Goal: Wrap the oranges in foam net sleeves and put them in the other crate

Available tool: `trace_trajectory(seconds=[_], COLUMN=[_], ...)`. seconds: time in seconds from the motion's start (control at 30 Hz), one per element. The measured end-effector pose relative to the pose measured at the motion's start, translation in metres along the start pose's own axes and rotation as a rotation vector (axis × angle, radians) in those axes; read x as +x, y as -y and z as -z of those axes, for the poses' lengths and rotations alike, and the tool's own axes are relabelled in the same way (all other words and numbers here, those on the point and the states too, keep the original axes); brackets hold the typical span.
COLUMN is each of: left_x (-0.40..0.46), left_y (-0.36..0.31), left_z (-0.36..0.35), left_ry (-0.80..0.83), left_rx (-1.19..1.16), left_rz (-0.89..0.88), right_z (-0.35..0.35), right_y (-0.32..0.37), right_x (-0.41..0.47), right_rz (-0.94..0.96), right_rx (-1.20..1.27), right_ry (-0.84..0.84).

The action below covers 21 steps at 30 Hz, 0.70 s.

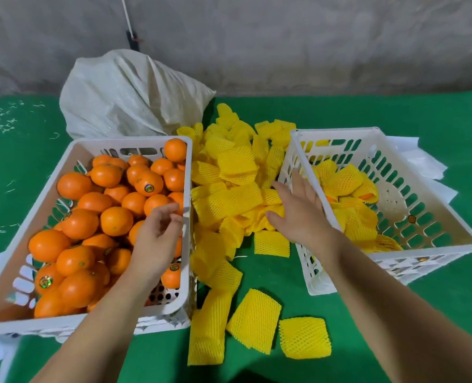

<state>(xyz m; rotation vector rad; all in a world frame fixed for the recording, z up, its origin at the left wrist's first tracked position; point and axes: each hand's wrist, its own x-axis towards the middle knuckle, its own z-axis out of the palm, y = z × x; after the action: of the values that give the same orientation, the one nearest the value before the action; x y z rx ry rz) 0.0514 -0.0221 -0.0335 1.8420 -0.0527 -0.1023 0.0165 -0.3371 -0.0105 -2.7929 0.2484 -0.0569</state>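
From where I watch, the oranges (96,217) are nearly all unwrapped and piled bare in the left crate (186,217), which is heaped close to its rim, so I judge the job to be in its early part. The right crate (428,272), the one meant to receive them, holds only a small cluster of wrapped oranges (342,183) against its near-left side; orange skin peeps out of a couple of the nets, and I cannot count them exactly, but they are few, and much of that crate's slotted floor is bare. Between the two crates lies the loose pile of foam net sleeves (235,172), yellow and plentiful, spilling toward me across the green table (298,275), with several flat ones lying apart at the near edge. My left hand (157,239) hovers over the right edge of the left crate with the fingers loosely curled and nothing in them that I can see; it is above the fruit and not yet gripping one. My right hand (298,211) is spread wide, fingers straight, palm down on the sleeve pile just beside the right crate's wall, and holds no sleeve so far as I can tell. I take this for the start of a fresh round: one orange and one sleeve to be picked, with most of the crate left. A pale woven sack (130,92) slumps behind the left crate against the grey wall.
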Motion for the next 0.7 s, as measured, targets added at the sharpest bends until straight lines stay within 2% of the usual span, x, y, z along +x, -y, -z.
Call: trace_trajectory(seconds=[0.07, 0.13, 0.2, 0.27, 0.33, 0.43, 0.6, 0.7], left_x=[0.027, 0.045, 0.048, 0.042, 0.042, 0.051, 0.056, 0.057], left_y=[0.008, 0.021, 0.032, 0.042, 0.046, 0.04, 0.04, 0.043], left_z=[0.003, 0.004, 0.004, -0.002, -0.009, -0.001, 0.005, 0.006], left_ry=[-0.001, 0.065, 0.107, 0.103, 0.04, -0.126, -0.207, -0.233], left_rx=[0.3, 0.681, 1.018, 1.211, 1.233, 1.135, 1.124, 1.163], left_rz=[-0.106, -0.145, -0.184, -0.236, -0.21, -0.107, -0.137, -0.147], right_z=[-0.018, -0.035, -0.044, -0.046, -0.05, -0.061, -0.073, -0.076], right_y=[0.018, 0.034, 0.049, 0.056, 0.053, 0.043, 0.034, 0.037], right_x=[0.008, 0.019, 0.034, 0.053, 0.066, 0.07, 0.071, 0.07], right_rz=[0.057, 0.059, -0.008, -0.107, -0.17, -0.246, -0.383, -0.465], right_rx=[-0.048, 0.016, 0.076, 0.119, 0.183, 0.432, 0.54, 0.818], right_ry=[0.127, 0.287, 0.413, 0.46, 0.482, 0.423, 0.303, 0.164])
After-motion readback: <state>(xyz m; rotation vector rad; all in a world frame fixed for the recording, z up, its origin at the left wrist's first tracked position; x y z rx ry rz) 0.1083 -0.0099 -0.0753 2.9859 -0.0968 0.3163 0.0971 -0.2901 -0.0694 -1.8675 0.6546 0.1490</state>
